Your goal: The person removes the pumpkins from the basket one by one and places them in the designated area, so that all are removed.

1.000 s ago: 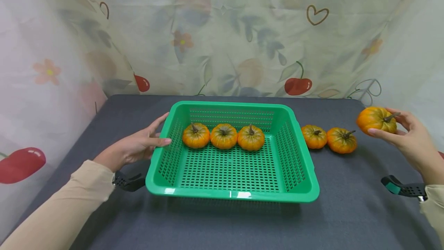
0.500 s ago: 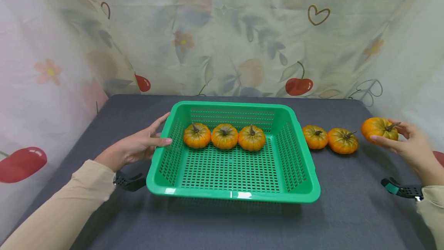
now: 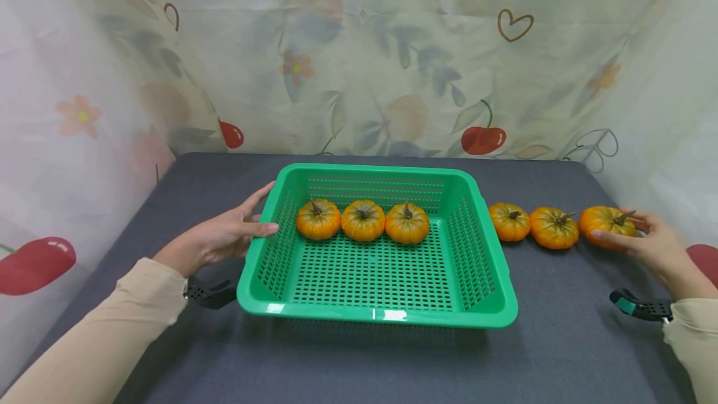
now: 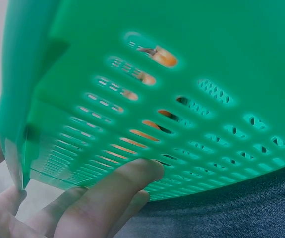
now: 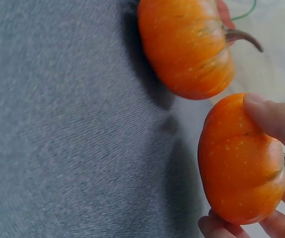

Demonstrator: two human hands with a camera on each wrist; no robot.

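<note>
A green plastic basket (image 3: 373,318) with slotted walls sits mid-table, and three small orange pumpkins stand in a row inside it. My left hand (image 3: 221,234) grips its left rim, thumb over the edge; in the left wrist view the fingers (image 4: 117,193) lie against the slotted outer wall. Far to the right, my right hand (image 3: 659,245) holds another small pumpkin (image 3: 603,224) between thumb and fingers. Whether that pumpkin (image 5: 241,163) touches the table, I cannot tell. Just left of it are a second pumpkin (image 3: 553,228) and, beside the basket, a third (image 3: 509,222).
Dark grey cloth covers the table (image 3: 359,366). A printed curtain (image 3: 370,80) hangs behind the table's back edge, with pale fabric at both sides. Each wrist wears a black strap (image 3: 210,293).
My right hand has lowered the pumpkin toward the table, bringing it close to the right end of the pumpkin row. My left hand and the basket have stayed put.
</note>
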